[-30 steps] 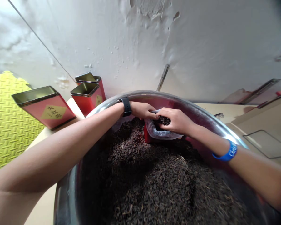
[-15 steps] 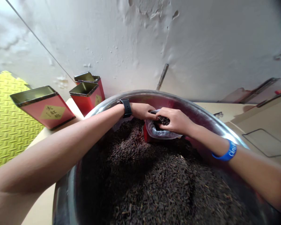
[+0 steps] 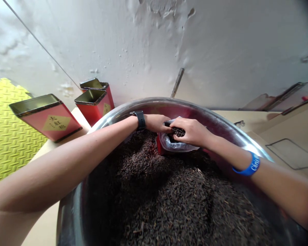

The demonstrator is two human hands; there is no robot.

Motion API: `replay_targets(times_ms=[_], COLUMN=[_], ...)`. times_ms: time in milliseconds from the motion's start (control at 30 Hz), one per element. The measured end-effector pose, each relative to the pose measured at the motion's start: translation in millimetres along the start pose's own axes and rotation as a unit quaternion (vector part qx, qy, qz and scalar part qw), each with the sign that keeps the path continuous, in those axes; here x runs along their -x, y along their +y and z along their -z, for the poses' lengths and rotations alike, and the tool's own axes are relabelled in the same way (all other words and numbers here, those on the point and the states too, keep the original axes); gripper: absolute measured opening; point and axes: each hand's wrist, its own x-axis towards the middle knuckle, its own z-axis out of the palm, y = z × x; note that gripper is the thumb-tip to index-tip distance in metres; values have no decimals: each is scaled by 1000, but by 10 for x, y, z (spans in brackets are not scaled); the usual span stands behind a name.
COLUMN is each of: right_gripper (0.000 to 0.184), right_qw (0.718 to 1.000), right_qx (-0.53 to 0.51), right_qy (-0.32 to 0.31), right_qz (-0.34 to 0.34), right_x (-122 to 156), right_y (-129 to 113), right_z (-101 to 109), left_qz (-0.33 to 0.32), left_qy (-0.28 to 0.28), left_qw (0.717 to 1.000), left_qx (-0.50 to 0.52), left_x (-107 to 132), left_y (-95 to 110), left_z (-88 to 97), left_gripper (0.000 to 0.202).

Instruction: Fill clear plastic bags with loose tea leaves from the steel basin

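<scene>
A large metal basin holds a heap of dark loose tea leaves. Near its far wall a red tin sits on the tea, lined with a clear plastic bag folded over the rim. My right hand is curled at the bag's mouth, with a clump of tea leaves showing in its grasp. Against the far side of the opening is my left hand, its fingers closed at the bag's edge; the fingertips are partly hidden.
Open red tins with yellow labels stand on the table at left, two of them behind. Yellow foam matting lies beyond. Glasses rest right of the basin, and a peeling wall rises behind.
Both hands stay at the bag's opening, and the right still has tea in it. The left hand has shifted very slightly; the view has moved a little.
</scene>
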Motion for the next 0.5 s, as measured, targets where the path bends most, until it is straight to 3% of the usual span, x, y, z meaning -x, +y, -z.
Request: replay_targets(times_ms=[133, 333, 500], right_gripper=[21, 14, 17], right_qw=[1000, 1000, 1000], right_qx=[-5, -9, -9], right_qy=[3, 3, -3], right_qz=[3, 7, 0], right_x=[-6, -3, -12], right_y=[-3, -36, -22], right_z=[0, 10, 8], left_qz=[-3, -26, 22], left_qy=[-3, -73, -3], left_qw=[1000, 994, 1000], left_qx=[10, 74, 5], left_x=[-1, 13, -19], left_y=[-18, -55, 30], left_z=[13, 73, 1], left_gripper=[29, 45, 38])
